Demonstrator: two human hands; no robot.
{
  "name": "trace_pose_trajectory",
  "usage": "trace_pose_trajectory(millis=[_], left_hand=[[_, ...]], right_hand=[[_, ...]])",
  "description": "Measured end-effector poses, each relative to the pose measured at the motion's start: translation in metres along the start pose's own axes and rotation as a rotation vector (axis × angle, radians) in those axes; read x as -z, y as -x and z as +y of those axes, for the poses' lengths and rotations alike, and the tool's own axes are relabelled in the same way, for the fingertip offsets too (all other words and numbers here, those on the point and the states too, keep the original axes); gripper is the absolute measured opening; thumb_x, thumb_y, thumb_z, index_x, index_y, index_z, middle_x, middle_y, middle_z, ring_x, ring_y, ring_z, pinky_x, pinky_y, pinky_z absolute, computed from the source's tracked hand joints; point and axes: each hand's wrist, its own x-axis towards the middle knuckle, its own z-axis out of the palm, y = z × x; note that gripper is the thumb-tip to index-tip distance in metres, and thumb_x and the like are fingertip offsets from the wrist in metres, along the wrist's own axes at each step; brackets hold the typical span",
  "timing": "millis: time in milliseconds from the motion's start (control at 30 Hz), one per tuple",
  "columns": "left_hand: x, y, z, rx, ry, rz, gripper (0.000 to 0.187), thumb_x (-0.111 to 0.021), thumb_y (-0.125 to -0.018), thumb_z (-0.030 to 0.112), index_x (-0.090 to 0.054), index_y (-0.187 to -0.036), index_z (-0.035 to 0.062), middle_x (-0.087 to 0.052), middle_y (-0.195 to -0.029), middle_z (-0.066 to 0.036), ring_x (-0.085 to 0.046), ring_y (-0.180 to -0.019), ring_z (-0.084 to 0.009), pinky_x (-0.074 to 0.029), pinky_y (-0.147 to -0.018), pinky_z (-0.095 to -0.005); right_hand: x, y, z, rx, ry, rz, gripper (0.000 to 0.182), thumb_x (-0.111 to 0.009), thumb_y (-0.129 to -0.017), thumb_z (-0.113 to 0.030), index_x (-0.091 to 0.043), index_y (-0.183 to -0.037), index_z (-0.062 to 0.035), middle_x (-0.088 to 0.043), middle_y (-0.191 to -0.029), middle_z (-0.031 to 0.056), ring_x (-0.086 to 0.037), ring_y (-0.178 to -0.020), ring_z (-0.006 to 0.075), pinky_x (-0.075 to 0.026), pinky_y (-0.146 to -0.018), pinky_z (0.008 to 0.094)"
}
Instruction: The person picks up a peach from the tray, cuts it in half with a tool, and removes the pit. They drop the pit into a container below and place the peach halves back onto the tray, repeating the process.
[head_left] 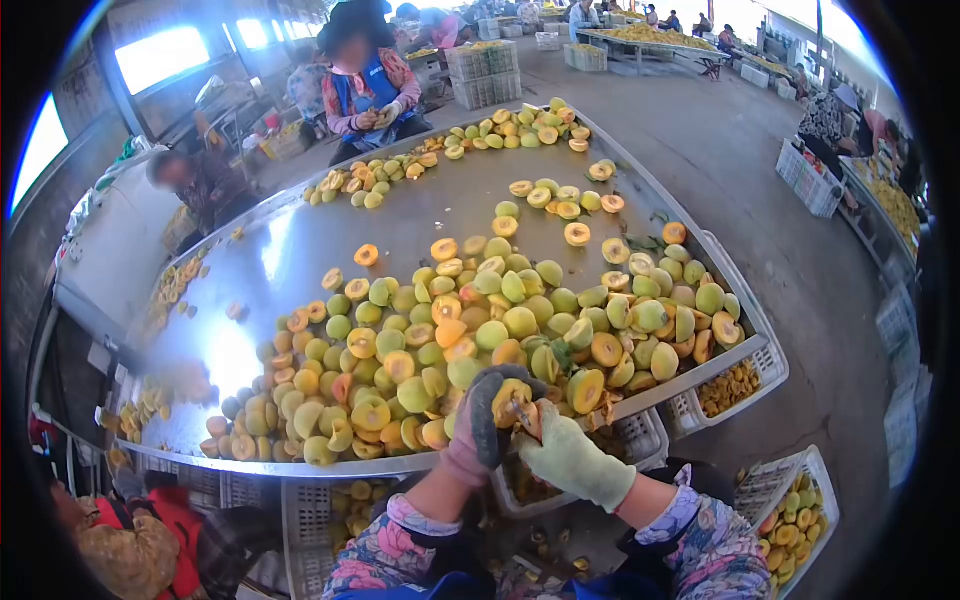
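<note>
My left hand (pixel 482 420), in a grey and pink glove, is closed around a peach half (pixel 511 398) with its cut orange side showing. Close against it is my right hand (pixel 578 462) in a pale green glove, fingers pinched together at the fruit. Something small and brownish shows at the right fingertips, but I cannot make out what it is. Both hands are just over the near edge of a metal table (pixel 300 235). Beyond them lies a large heap of yellow-green peach halves (pixel 420 345), some cut side up.
Beneath the table edge stand white crates, one with dark orange pieces (pixel 728 388). Another crate of peach halves (pixel 795 530) is at lower right. Co-workers sit around the table, one at the far side (pixel 370 90) and one at lower left (pixel 150 540).
</note>
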Motion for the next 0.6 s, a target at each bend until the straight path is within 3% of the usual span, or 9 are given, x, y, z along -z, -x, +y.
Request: trace_pose_trajectory(millis=[67,100,200,267,300,367,400,467,600], left_hand=[[0.001,0.0,0.004,-0.159,-0.398,-0.025,0.035,-0.063,-0.095,0.021,-0.054,-0.122,-0.0005,-0.066,-0.111,-0.016,-0.065,-0.104,-0.0259,-0.051,-0.096,-0.0376],[0.002,-0.001,0.008,-0.16,-0.426,-0.036,0.035,-0.063,-0.095,0.021,-0.054,-0.122,-0.0005,-0.066,-0.111,-0.016,-0.065,-0.104,-0.0259,-0.051,-0.096,-0.0376],[0.0,-0.003,0.002,-0.21,-0.678,-0.009,0.032,-0.064,-0.095,0.019,-0.057,-0.118,-0.0004,-0.067,-0.111,-0.013,-0.066,-0.101,-0.0217,-0.054,-0.091,-0.0349],[0.008,-0.005,-0.014,-0.119,-0.421,0.033,0.029,-0.051,-0.101,0.021,-0.054,-0.119,-0.0025,-0.065,-0.111,-0.018,-0.066,-0.103,-0.0264,-0.052,-0.094,-0.0397],[0.004,-0.004,-0.01,-0.117,-0.421,0.032,0.029,-0.051,-0.101,0.021,-0.054,-0.119,-0.0025,-0.065,-0.111,-0.018,-0.066,-0.103,-0.0264,-0.052,-0.094,-0.0397],[-0.007,-0.001,0.002,-0.181,-0.316,0.036,0.033,-0.051,-0.101,0.025,-0.053,-0.119,-0.0025,-0.065,-0.111,-0.019,-0.066,-0.102,-0.0283,-0.052,-0.094,-0.0406],[-0.011,-0.001,0.006,-0.182,-0.319,0.035,0.033,-0.051,-0.101,0.025,-0.053,-0.119,-0.0025,-0.065,-0.111,-0.019,-0.066,-0.102,-0.0283,-0.052,-0.094,-0.0406],[-0.015,-0.002,0.011,-0.117,-0.092,0.081,0.036,-0.049,-0.102,0.029,-0.053,-0.119,-0.0027,-0.065,-0.111,-0.019,-0.066,-0.102,-0.0292,-0.052,-0.094,-0.0411],[0.007,-0.004,0.006,-0.138,-0.157,-0.015,0.039,-0.048,-0.103,0.032,-0.053,-0.119,-0.0028,-0.065,-0.11,-0.019,-0.066,-0.102,-0.029,-0.052,-0.094,-0.0411]], right_hand=[[-0.003,0.001,-0.001,0.154,0.141,0.082,0.032,-0.062,-0.09,-0.015,-0.043,-0.109,0.001,-0.064,-0.08,0.0271,-0.065,-0.076,0.0461,-0.051,-0.065,0.0506],[-0.004,0.0,-0.002,0.169,0.117,0.094,0.032,-0.062,-0.09,-0.015,-0.043,-0.109,0.001,-0.064,-0.08,0.0271,-0.065,-0.076,0.0461,-0.051,-0.065,0.0506],[0.002,0.002,-0.004,0.019,0.261,0.062,0.03,-0.06,-0.091,-0.013,-0.042,-0.109,0.0026,-0.062,-0.082,0.0304,-0.062,-0.076,0.0503,-0.051,-0.065,0.052],[-0.004,0.0,0.008,0.212,0.125,0.128,0.027,-0.058,-0.092,-0.014,-0.043,-0.109,-0.0003,-0.063,-0.078,0.0236,-0.065,-0.065,0.0402,-0.052,-0.058,0.0461],[-0.005,0.001,0.006,0.21,0.124,0.129,0.027,-0.058,-0.092,-0.014,-0.043,-0.109,-0.0003,-0.063,-0.078,0.0236,-0.065,-0.065,0.0402,-0.052,-0.058,0.0461],[-0.005,-0.001,0.001,-0.026,-0.192,-0.048,0.023,-0.056,-0.094,-0.014,-0.043,-0.11,-0.0047,-0.061,-0.073,0.0118,-0.062,-0.058,0.0224,-0.05,-0.051,0.037],[-0.005,-0.002,-0.002,-0.024,-0.193,-0.048,0.023,-0.056,-0.094,-0.014,-0.043,-0.11,-0.0047,-0.061,-0.073,0.0118,-0.062,-0.058,0.0224,-0.05,-0.051,0.037],[-0.006,-0.002,-0.007,-0.079,-0.261,-0.028,0.021,-0.059,-0.089,-0.015,-0.05,-0.104,-0.0022,-0.063,-0.082,0.0262,-0.065,-0.08,0.0439,-0.052,-0.068,0.0443],[0.01,0.002,-0.028,-0.296,-0.604,-0.23,0.021,-0.059,-0.089,-0.014,-0.051,-0.104,-0.0026,-0.062,-0.082,0.0257,-0.066,-0.075,0.0419,-0.052,-0.066,0.0437]])
